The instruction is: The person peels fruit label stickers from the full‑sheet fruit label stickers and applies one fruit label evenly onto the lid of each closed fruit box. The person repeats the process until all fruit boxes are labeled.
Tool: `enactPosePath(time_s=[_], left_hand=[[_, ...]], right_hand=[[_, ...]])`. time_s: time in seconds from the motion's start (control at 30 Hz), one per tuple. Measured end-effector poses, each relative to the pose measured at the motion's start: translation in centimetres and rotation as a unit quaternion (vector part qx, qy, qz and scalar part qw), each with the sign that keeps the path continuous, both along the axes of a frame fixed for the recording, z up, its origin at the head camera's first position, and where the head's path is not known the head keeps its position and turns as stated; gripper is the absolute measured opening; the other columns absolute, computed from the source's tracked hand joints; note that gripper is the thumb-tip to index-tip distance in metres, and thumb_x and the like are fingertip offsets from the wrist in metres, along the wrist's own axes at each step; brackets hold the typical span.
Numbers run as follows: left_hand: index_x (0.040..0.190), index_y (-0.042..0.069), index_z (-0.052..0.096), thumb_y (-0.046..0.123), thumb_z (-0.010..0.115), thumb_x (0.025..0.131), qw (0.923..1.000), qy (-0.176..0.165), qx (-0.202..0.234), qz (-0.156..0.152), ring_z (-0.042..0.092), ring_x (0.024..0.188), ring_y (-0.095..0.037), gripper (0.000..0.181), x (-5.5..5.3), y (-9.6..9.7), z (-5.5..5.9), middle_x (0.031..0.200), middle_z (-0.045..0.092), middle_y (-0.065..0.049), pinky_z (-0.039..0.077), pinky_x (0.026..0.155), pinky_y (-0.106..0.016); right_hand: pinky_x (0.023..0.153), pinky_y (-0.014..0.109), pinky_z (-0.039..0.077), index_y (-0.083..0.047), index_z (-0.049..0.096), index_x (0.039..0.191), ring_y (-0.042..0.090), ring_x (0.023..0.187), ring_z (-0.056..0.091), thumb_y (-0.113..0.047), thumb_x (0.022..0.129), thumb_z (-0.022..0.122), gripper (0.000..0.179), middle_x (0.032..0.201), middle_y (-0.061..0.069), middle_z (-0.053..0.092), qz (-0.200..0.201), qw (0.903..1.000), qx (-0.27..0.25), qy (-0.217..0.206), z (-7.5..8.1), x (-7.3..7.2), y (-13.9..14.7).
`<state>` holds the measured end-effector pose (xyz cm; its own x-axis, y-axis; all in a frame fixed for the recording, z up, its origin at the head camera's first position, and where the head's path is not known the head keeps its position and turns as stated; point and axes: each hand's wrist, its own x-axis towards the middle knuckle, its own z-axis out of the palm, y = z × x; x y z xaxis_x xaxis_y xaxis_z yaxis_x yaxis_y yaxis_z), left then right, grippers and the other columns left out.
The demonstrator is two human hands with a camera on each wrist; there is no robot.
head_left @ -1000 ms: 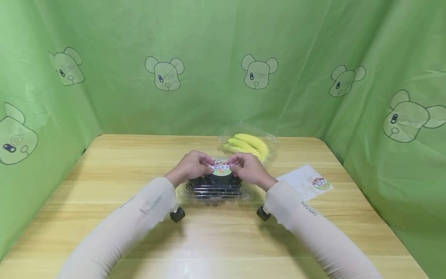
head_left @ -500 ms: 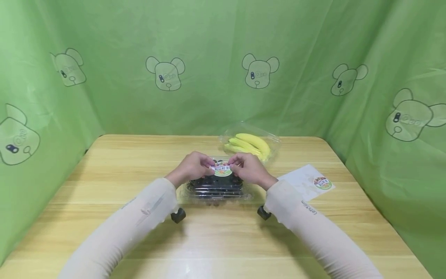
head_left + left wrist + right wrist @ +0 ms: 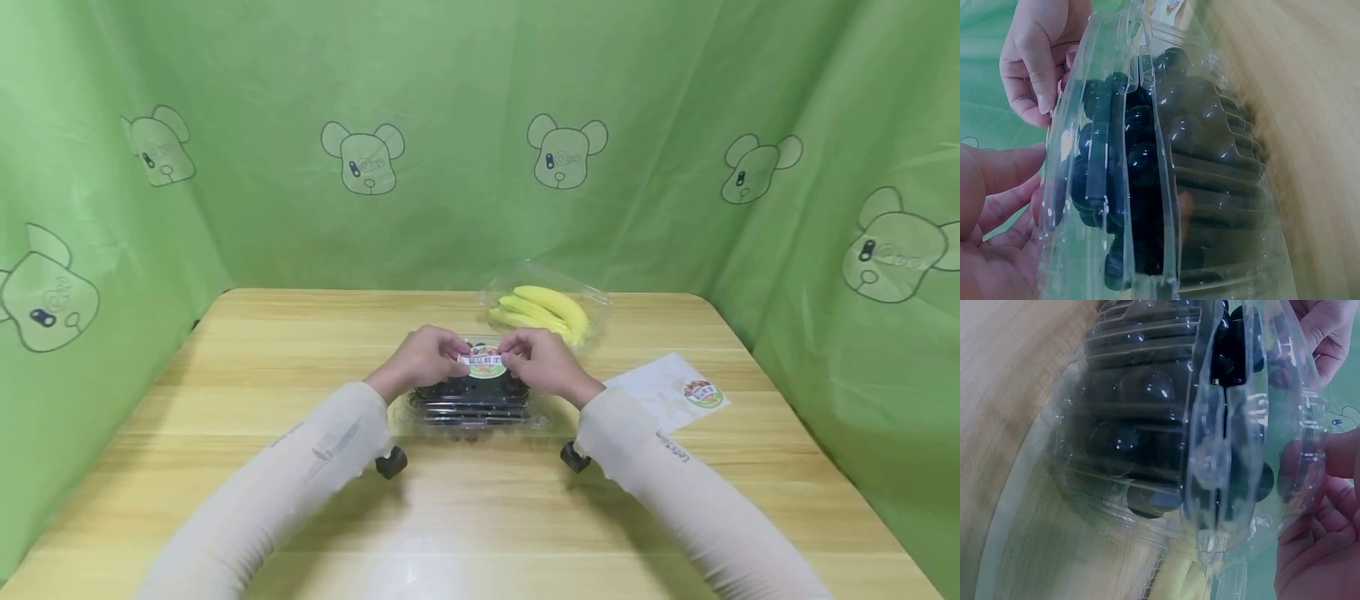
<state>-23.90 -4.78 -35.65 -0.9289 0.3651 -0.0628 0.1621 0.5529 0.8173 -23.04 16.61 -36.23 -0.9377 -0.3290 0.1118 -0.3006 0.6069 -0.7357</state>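
Little has moved since the earlier frames: both hands have stayed on the sticker, and the whole scene sits slightly further right in the head view, which is the camera turning rather than any shift of the things.

The left hand and the right hand meet over a clear plastic box of dark round fruit, which rests on the tabletop about midway between the left and right edges and nearer the far edge than the near one. Its lid is down over the fruit. A round sticker with a white band and green border lies on top of the lid, and each hand pinches one end of it, the left hand's fingers curled onto the left end and the right hand's fingers curled onto the right end. Whether the sticker is fully stuck down cannot be told. In the wrist views the fingertips lie against the lid's outer face.

Just beyond the box, towards the far edge, a second clear box holds yellow bananas. Near the right edge lies a white sheet carrying another round sticker. Green cloth printed with bear heads hangs round the tabletop on three sides.
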Motion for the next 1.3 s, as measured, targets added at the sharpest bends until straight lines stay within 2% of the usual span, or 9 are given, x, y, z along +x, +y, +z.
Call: enactPosePath(time_s=[0.23, 0.47, 1.3], left_hand=[[0.106, 0.005, 0.071, 0.009, 0.079, 0.079, 0.9996, 0.021, -0.018, -0.004, 0.062, 0.08, -0.018, 0.029, -0.07, 0.51, -0.04, 0.092, 0.066, -0.005, 0.055, 0.065, -0.026], [0.106, 0.005, 0.07, 0.01, 0.079, 0.079, 0.999, 0.028, -0.035, -0.006, 0.062, 0.086, -0.019, 0.029, 0.05, 0.85, 0.0, 0.094, 0.067, -0.005, 0.054, 0.075, -0.029], [0.103, 0.006, 0.071, 0.01, 0.079, 0.079, 0.9951, 0.058, -0.079, -0.011, 0.063, 0.085, -0.019, 0.026, -0.15, 0.48, -0.21, 0.092, 0.069, -0.004, 0.052, 0.081, -0.034]], right_hand=[[0.059, 0.031, 0.054, -0.001, 0.067, 0.098, 0.017, 0.068, 0.062, -0.004, 0.09, 0.063, 0.01, 0.082, 0.007, 0.067, -0.006, 1.0, 0.006, 0.002, -0.04, -0.09, 0.45], [0.059, 0.032, 0.054, -0.002, 0.067, 0.097, 0.018, 0.067, 0.062, -0.006, 0.09, 0.064, 0.009, 0.08, 0.006, 0.066, -0.015, 0.9998, 0.015, -0.003, -0.28, -0.26, 0.65], [0.065, 0.03, 0.055, -0.006, 0.068, 0.09, 0.018, 0.072, 0.062, -0.008, 0.087, 0.068, 0.004, 0.084, 0.005, 0.066, -0.001, 0.999, 0.043, 0.012, 0.02, -0.37, -0.13]])
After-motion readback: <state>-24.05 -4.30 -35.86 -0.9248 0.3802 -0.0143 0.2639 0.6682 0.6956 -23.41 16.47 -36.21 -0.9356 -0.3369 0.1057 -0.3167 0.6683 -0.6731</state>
